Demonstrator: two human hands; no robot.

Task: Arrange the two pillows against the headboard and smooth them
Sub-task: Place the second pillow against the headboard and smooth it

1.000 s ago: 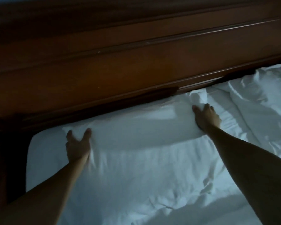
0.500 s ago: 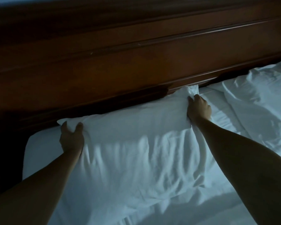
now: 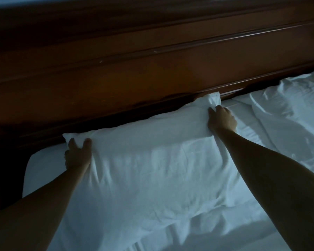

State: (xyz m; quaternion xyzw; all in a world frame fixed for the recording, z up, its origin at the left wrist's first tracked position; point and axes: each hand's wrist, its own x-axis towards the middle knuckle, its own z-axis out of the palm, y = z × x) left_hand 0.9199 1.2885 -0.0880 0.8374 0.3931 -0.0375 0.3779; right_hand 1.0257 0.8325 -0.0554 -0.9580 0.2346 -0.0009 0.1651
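A white pillow (image 3: 149, 160) lies across the left half of the bed, its far edge against the dark wooden headboard (image 3: 152, 69). My left hand (image 3: 78, 153) grips the pillow's far left corner, fingers curled into the cloth. My right hand (image 3: 221, 118) holds the far right corner, where the pillowcase tip sticks up against the headboard. A second white pillow (image 3: 288, 109), crumpled, lies at the right, close to the headboard and apart from both hands.
The white bed sheet (image 3: 40, 171) shows at the left beside the pillow, and rumpled bedding runs along the bottom right. A dark bed post (image 3: 5, 180) stands at the left edge. The room is dim.
Both hands have pushed the left pillow up toward the headboard; its far edge now meets the wood, and the fingers have closed from flat to gripping its corners.
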